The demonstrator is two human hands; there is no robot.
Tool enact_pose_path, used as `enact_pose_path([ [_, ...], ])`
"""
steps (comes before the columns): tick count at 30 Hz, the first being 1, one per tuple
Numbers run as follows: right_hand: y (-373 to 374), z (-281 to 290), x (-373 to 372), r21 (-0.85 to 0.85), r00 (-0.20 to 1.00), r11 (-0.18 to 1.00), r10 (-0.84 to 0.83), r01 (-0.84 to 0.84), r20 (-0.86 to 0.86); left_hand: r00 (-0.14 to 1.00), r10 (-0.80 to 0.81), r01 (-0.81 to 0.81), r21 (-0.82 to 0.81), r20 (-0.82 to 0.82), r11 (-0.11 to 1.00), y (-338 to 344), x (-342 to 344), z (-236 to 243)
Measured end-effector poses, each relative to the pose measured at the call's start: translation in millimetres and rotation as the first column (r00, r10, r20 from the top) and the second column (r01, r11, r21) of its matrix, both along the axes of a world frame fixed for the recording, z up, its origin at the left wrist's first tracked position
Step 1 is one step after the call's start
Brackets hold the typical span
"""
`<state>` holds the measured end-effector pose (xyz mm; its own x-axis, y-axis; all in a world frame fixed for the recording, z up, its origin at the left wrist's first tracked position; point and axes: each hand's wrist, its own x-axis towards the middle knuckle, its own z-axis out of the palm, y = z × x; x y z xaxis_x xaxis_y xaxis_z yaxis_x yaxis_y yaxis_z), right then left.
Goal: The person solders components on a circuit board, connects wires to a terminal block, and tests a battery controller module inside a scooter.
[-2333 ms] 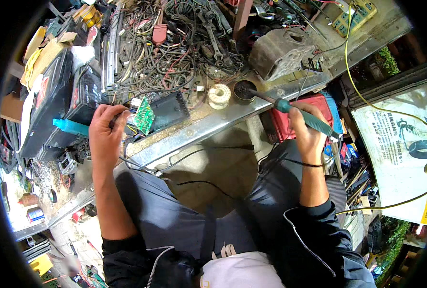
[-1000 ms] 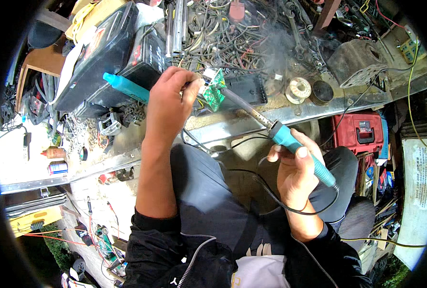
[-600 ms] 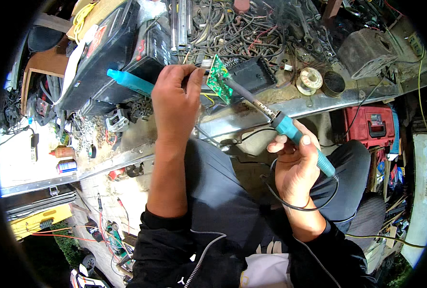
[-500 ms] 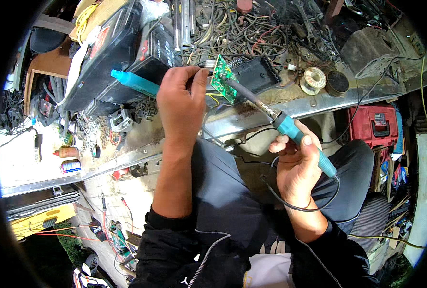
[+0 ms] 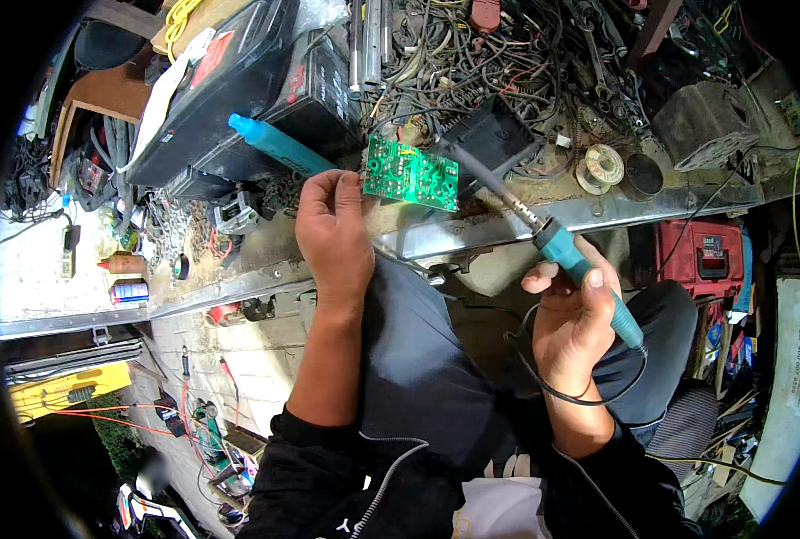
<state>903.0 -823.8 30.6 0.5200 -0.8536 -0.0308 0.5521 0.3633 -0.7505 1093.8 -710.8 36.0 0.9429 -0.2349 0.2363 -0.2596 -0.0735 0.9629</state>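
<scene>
My left hand (image 5: 333, 234) pinches the edge of a green circuit board (image 5: 418, 180), held face-on with its soldered side showing. My right hand (image 5: 573, 323) grips the teal handle of a soldering iron (image 5: 562, 247). The iron's shaft slants up-left, and its blurred tip is near the board's upper right; whether they touch I cannot tell. A black plastic shell (image 5: 499, 135) lies behind the board. To its right are a solder spool (image 5: 598, 171) and a dark round tin (image 5: 643, 175).
Large black batteries (image 5: 220, 99), a blue tube (image 5: 274, 144), tangled cables (image 5: 436, 54), wrenches (image 5: 593, 54) and a dark metal block (image 5: 701, 121) crowd the bench. The metal edge (image 5: 490, 234) runs above my legs. A red case (image 5: 697, 256) sits below at right.
The board has turned from near edge-on to face-on and moved lower with my left hand. The iron and my right hand have shifted slightly right and down, the tip away from the board's middle.
</scene>
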Motion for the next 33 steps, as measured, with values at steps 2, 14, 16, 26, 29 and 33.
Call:
enact_pose_path([
  [2,-6.4,2.9,0.9,0.008,0.998,0.999,-0.047,0.047,-0.038,0.998,-0.025,0.027,-0.035,0.053,0.999,-5.7,-0.4,1.6],
  [14,-13.0,10.4,-3.1,-0.108,1.000,0.994,0.032,-0.031,0.000,0.948,-0.112,0.031,-0.264,-0.298,0.964,-18.5,-3.7,-14.3],
  [16,-12.0,11.2,-2.7,-0.121,0.999,0.992,0.043,-0.047,-0.031,0.958,-0.135,0.088,-0.186,-0.253,0.979,-21.0,-9.8,-8.1],
  [26,-13.7,21.7,-5.3,-0.222,0.989,0.972,0.043,-0.074,-0.139,0.983,-0.135,0.136,0.003,-0.123,0.991,-20.3,-16.6,-3.6],
  [29,-10.7,20.0,-1.6,-0.257,0.979,0.964,0.014,-0.068,-0.203,0.987,-0.105,0.097,-0.069,-0.119,0.993,-21.2,-15.3,-9.6],
  [33,-14.3,19.1,-3.5,-0.240,0.988,0.966,0.063,-0.095,-0.139,0.987,-0.113,0.108,-0.054,-0.114,0.993,-22.0,-15.5,-8.6],
])
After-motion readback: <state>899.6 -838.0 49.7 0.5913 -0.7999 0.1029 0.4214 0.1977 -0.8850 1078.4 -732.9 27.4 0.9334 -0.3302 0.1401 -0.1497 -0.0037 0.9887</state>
